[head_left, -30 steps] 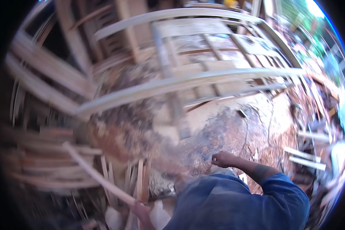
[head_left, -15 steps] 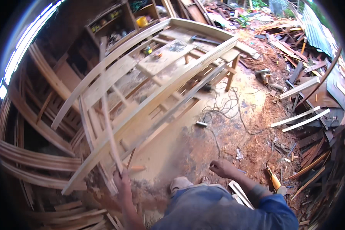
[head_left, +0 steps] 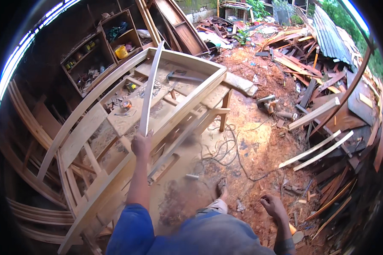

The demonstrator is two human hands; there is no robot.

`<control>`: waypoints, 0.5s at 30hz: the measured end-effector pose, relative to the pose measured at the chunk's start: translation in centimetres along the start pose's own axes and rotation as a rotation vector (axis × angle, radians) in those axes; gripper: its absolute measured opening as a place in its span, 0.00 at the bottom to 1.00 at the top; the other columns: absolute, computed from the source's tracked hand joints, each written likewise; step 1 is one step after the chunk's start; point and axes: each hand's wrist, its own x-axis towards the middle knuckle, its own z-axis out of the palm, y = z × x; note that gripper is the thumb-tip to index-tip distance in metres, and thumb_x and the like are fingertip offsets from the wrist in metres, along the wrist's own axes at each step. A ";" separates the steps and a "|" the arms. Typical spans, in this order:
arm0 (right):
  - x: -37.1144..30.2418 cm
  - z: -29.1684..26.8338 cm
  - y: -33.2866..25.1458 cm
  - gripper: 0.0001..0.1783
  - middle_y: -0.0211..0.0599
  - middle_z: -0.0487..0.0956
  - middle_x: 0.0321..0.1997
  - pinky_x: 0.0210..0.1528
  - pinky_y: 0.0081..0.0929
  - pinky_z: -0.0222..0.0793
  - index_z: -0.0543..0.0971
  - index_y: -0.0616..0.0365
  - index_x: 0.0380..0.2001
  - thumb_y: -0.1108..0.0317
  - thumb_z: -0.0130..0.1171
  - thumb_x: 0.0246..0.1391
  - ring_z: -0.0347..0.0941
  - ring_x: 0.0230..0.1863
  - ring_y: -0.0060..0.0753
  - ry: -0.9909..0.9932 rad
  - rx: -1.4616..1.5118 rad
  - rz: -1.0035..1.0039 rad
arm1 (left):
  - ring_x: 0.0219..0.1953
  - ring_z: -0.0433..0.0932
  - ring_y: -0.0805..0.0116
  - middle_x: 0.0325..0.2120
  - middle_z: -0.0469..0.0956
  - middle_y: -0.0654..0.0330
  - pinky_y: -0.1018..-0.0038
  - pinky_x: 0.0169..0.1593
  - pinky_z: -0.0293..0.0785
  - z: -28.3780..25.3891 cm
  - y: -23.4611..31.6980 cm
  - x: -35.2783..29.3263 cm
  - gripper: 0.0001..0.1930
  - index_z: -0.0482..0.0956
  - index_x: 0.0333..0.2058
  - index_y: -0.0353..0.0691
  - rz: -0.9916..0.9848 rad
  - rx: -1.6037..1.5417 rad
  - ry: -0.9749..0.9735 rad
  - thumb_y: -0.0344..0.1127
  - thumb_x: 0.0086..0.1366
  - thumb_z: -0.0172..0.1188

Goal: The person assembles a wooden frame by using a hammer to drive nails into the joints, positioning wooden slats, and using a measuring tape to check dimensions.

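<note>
Sawdust-strewn ground spreads below, littered with offcuts. Nearest, the right hand hangs low with its fingers loosely bent and nothing seen in it; it could well lend a second support. Farther forward, the left hand is closed around the near end of a long pale wooden strip, which slants up and away across the view of a large wooden frame. Held by one end, the strip will likely swing, so a firm wrist and slow turns should suit it. Whether its tip touches the frame I cannot tell; raising it slightly would guard against scrapes. Beyond stand open shelves.
</note>
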 end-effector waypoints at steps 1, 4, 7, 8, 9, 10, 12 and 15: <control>3.0 -2.3 0.5 0.18 0.51 0.85 0.37 0.43 0.36 0.76 0.83 0.63 0.43 0.59 0.60 0.60 0.82 0.38 0.44 0.063 -0.034 -0.003 | 0.38 0.83 0.42 0.34 0.83 0.46 0.52 0.44 0.78 1.9 1.9 2.3 0.26 0.80 0.35 0.34 -0.011 0.050 0.040 0.58 0.61 0.65; 10.0 -9.7 0.5 0.16 0.50 0.84 0.34 0.41 0.35 0.76 0.83 0.63 0.42 0.60 0.60 0.60 0.82 0.36 0.42 0.174 -0.211 -0.018 | 0.44 0.81 0.42 0.40 0.81 0.45 0.51 0.48 0.76 7.7 6.4 6.2 0.27 0.79 0.42 0.35 -0.069 0.114 0.074 0.58 0.63 0.63; 17.1 -14.4 2.6 0.14 0.45 0.84 0.31 0.37 0.30 0.76 0.82 0.64 0.41 0.63 0.60 0.60 0.81 0.31 0.33 0.218 -0.084 0.001 | 0.48 0.78 0.43 0.41 0.80 0.45 0.51 0.51 0.73 11.9 5.9 7.6 0.24 0.74 0.46 0.36 0.026 0.339 0.141 0.54 0.68 0.58; 18.9 -15.6 2.6 0.14 0.45 0.84 0.31 0.36 0.30 0.76 0.82 0.64 0.41 0.64 0.59 0.60 0.81 0.31 0.32 0.256 -0.048 -0.008 | 0.46 0.79 0.42 0.40 0.80 0.44 0.49 0.49 0.74 12.7 6.0 8.0 0.23 0.74 0.45 0.36 -0.071 0.334 0.126 0.53 0.69 0.57; 20.8 -16.4 3.8 0.15 0.46 0.84 0.31 0.38 0.32 0.76 0.83 0.64 0.41 0.62 0.60 0.59 0.82 0.32 0.35 0.269 -0.032 0.028 | 0.46 0.79 0.42 0.40 0.80 0.44 0.49 0.49 0.74 12.7 7.2 8.3 0.23 0.74 0.45 0.36 -0.072 0.339 0.125 0.53 0.69 0.57; 22.6 -16.7 4.6 0.15 0.46 0.84 0.31 0.38 0.32 0.76 0.83 0.64 0.41 0.62 0.60 0.59 0.82 0.32 0.35 0.261 -0.035 0.030 | 0.43 0.80 0.40 0.38 0.80 0.43 0.48 0.46 0.75 12.0 8.5 8.3 0.22 0.73 0.44 0.35 -0.145 0.293 0.041 0.52 0.70 0.56; 26.2 -17.4 6.2 0.18 0.49 0.84 0.32 0.41 0.35 0.76 0.83 0.65 0.41 0.59 0.61 0.58 0.82 0.34 0.40 0.225 -0.123 0.081 | 0.41 0.80 0.38 0.37 0.80 0.41 0.47 0.44 0.76 11.9 9.9 8.3 0.21 0.73 0.43 0.34 -0.228 0.267 -0.030 0.51 0.71 0.55; 33.7 -18.4 6.3 0.21 0.52 0.84 0.33 0.44 0.36 0.76 0.82 0.66 0.42 0.57 0.61 0.57 0.83 0.37 0.44 0.050 -0.163 0.072 | 0.38 0.81 0.37 0.35 0.80 0.39 0.47 0.41 0.76 13.5 11.0 10.4 0.20 0.73 0.42 0.34 -0.117 0.258 0.044 0.50 0.71 0.55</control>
